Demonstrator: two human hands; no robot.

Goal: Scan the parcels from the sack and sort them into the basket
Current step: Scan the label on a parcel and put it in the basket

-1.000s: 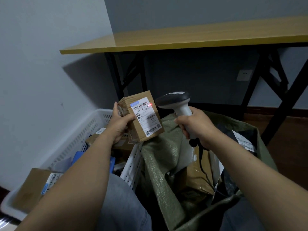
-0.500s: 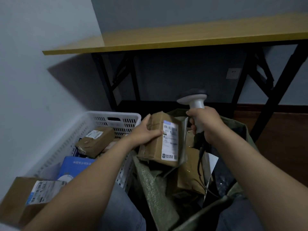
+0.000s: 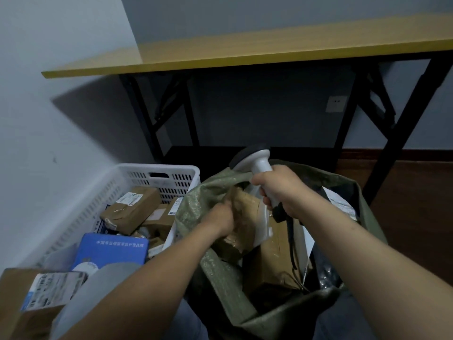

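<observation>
Firmly held by right hand [image 3: 282, 191], scanner [image 3: 256, 164] stands upright, head aimed left; left hand [image 3: 218, 220] grip clamps parcel [image 3: 245, 212] in sack [image 3: 213, 190]

Hands: two, left hand [image 3: 218, 219] and right hand [image 3: 282, 190].
Scanner [image 3: 257, 165]: one.
Sack [image 3: 220, 273]: one.
Basket [image 3: 157, 168]: one.
Brown boxes [image 3: 132, 209] [image 3: 159, 218] [image 3: 29, 298] in basket: three plainly visible.
Blue box [image 3: 110, 251]: one.
Parcels visible in sack: two, upper parcel [image 3: 245, 217] and lower parcel [image 3: 272, 263].
Table [image 3: 245, 52]: one.
Wall socket [image 3: 335, 103]: one.
</observation>
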